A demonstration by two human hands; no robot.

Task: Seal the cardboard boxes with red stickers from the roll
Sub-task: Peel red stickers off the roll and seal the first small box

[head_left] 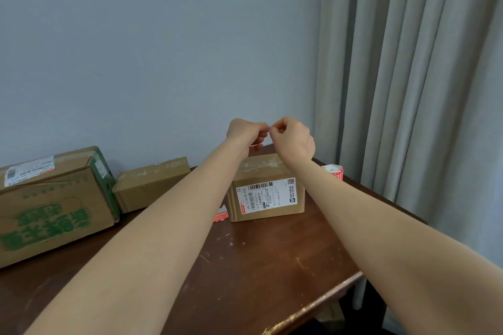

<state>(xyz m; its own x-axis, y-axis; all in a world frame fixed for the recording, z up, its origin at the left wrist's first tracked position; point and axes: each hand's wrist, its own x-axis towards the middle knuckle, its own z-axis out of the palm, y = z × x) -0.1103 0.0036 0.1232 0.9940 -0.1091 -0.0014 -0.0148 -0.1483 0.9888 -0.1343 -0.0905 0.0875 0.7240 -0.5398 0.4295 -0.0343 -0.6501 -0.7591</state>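
Both of my hands are raised above a small cardboard box that carries a white shipping label. The fingertips of my left hand and my right hand meet and pinch a small thin sticker. Only a reddish sliver of it shows under my left fingers. The roll of red stickers stands on the table behind my right forearm, at the box's right. Another red sticker lies by the box's lower left corner.
A large cardboard box with green print sits at the left. A medium plain box lies between it and the small box. The brown wooden table ends at the right near grey curtains.
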